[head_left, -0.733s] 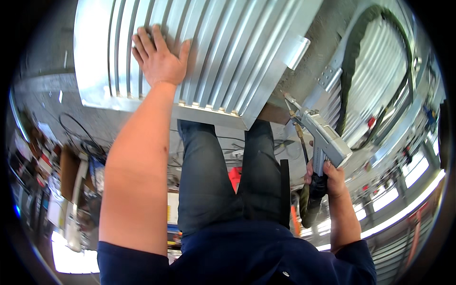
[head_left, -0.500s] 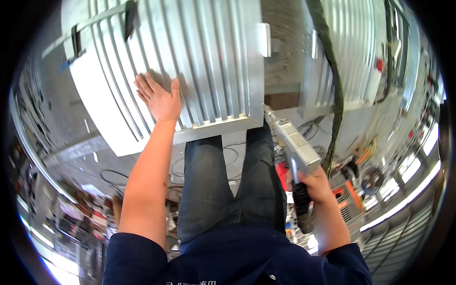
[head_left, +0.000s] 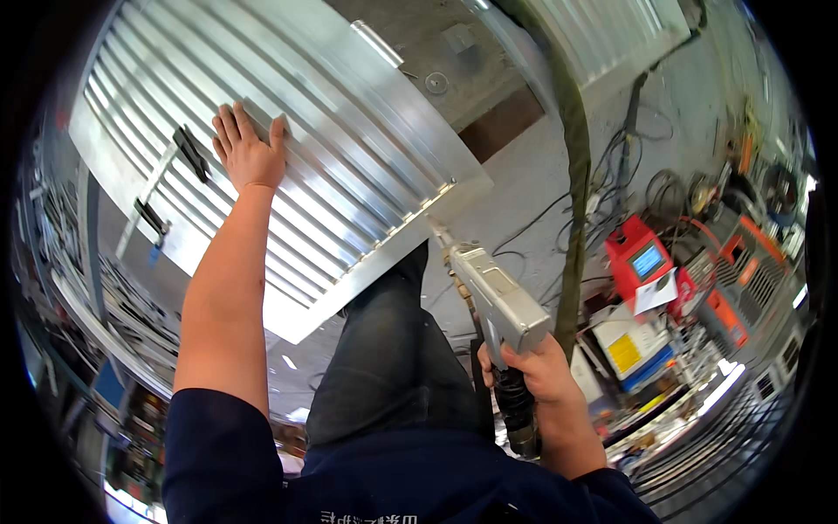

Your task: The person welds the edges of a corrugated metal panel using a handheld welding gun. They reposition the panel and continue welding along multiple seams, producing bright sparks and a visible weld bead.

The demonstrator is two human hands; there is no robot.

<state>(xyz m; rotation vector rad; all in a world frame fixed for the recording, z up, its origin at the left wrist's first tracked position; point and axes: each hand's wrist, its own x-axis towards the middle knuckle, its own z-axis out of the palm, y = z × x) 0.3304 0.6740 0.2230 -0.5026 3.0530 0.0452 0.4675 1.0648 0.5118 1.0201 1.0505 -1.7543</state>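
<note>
My left hand (head_left: 250,157) lies flat, fingers spread, on a large ribbed silver metal panel (head_left: 349,131). In my right hand (head_left: 543,371) is a welding gun (head_left: 502,293), a silver boxy body with a dark hose below the grip. My fingers wrap round its handle. Its narrow nozzle points up and left, close to the panel's flat near edge, where small bright spots line the rib ends. Whether the tip touches the metal, I cannot tell. A metal bar with black clamps (head_left: 190,154) rests across the panel to the left of my left hand.
A thick dark-green hose (head_left: 573,175) hangs down right of the gun. Another ribbed panel (head_left: 602,39) stands at the far right. On the right are a red machine with a screen (head_left: 640,258), an orange-grey unit (head_left: 755,271) and loose cables. Metal lengths (head_left: 122,297) are piled left.
My view has turned, so the panel now sits slanted and the red machine shows on the right. My right hand has brought the gun inward; my left hand stays flat on the panel.
</note>
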